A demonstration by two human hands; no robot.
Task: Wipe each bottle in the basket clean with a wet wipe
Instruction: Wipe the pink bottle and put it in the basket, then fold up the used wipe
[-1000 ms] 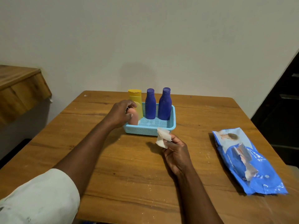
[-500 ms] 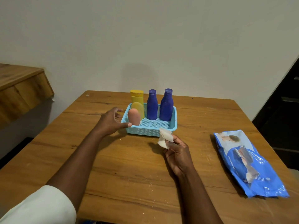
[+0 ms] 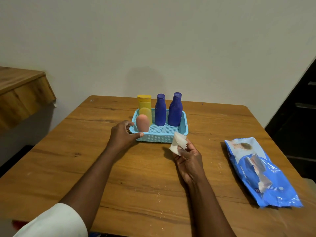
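— Which way did we find the bottles pointing?

— All upright, long axes vertical. We counted four in the light blue basket (image 3: 160, 136): a yellow bottle (image 3: 144, 104) at the back left, caps up on the two dark blue bottles (image 3: 160, 112) (image 3: 175, 110) beside it along the back wall, and a pink bottle (image 3: 142, 123) at the front left, rounded end up, just before the yellow one. The basket lay with its long side across the wooden surface (image 3: 136, 177), towards the far edge.

— And the wipes?

— We saw one folded white wet wipe (image 3: 177, 142), and one blue wipe pack (image 3: 261, 170) lying flat to the right, well apart from the basket, its length running away from us.

— How were the hands placed?

— Our left hand (image 3: 122, 135) reached forward at the basket's near left corner, thumb lying along the front rim, fingers curled by the left wall; whether they truly gripped it, we could not tell. Our right hand (image 3: 189, 161) was raised just in front of the basket's right end, palm turned inward, pinching the wipe between thumb and fingertips, with the wipe standing up above them.
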